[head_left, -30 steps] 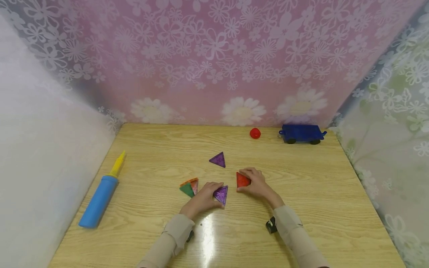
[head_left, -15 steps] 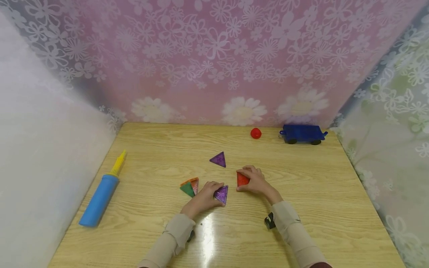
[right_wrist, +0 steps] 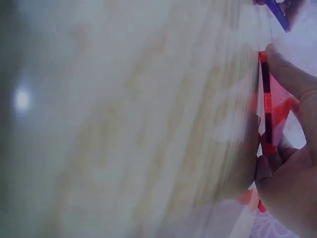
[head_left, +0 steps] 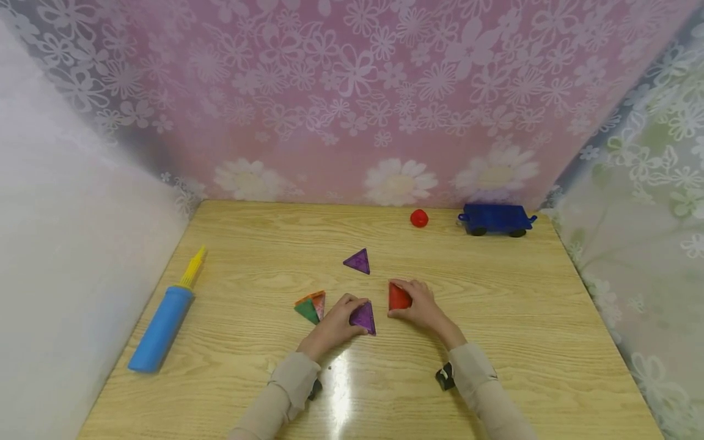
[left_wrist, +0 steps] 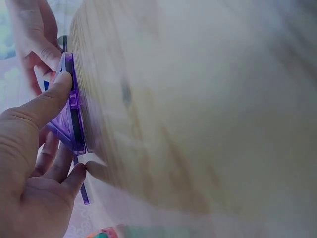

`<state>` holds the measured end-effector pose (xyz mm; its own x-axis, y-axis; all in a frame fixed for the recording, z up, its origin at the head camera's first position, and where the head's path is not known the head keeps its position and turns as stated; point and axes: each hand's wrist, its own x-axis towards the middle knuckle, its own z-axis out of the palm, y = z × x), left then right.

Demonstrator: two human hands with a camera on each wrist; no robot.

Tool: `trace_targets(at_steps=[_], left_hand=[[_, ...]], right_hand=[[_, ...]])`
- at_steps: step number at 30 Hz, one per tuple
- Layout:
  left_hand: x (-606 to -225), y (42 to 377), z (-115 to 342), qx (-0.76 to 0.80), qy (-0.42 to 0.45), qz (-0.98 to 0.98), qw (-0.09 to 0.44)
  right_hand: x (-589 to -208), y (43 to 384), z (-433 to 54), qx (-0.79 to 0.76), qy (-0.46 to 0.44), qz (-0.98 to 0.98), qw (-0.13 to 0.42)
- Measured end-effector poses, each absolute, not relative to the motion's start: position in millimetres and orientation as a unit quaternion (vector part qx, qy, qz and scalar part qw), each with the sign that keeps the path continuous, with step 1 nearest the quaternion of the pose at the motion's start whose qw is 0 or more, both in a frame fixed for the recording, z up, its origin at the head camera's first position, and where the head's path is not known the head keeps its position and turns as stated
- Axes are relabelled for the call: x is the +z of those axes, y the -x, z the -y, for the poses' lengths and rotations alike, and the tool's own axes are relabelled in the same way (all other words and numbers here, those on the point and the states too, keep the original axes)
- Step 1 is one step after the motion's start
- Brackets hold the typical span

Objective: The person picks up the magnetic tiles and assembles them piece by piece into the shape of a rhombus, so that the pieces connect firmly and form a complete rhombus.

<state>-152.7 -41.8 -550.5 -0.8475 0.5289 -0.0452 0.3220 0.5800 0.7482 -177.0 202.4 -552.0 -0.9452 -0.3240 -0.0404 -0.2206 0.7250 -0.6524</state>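
Closest were two tan sleeves (head_left: 484,373), with a small black thing (head_left: 445,376) by the right one. Off to the left lay a blue pump (head_left: 162,330), well apart from the hands.

Next, the left hand (head_left: 335,324) pinched a purple triangle (head_left: 363,318) by two corners, thumb on the near one and a finger on the far one. The right hand (head_left: 426,308) pinched a red triangle (head_left: 399,297) the same way. Their straight sides faced each other, with a little bare table (head_left: 379,379) between. I couldn't tell if they touched the wood. A soft pinch at the corners looked best, because it left those sides free. Fingertips poking past could get in the way, and one tile might tip if squeezed too hard.

Just beside the left hand sat a green tile (head_left: 307,311) with orange ones. Farther away lay another purple tile (head_left: 357,261), then a small red thing (head_left: 419,218) and a blue cart (head_left: 495,219).
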Motion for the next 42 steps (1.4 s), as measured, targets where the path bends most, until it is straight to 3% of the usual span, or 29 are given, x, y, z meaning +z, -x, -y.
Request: trace_targets(at_steps=[15, 42], left_hand=[[-555.0, 154.9, 42.2, 0.415, -0.245, -0.865, 0.137], [-555.9, 152.3, 41.4, 0.400, -0.244, -0.873, 0.135]], right_hand=[[-552.2, 158.4, -193.5, -0.439, 0.141, -0.879, 0.119], [-554.0, 149.8, -177.6, -0.453, 0.179, -0.867, 0.100]])
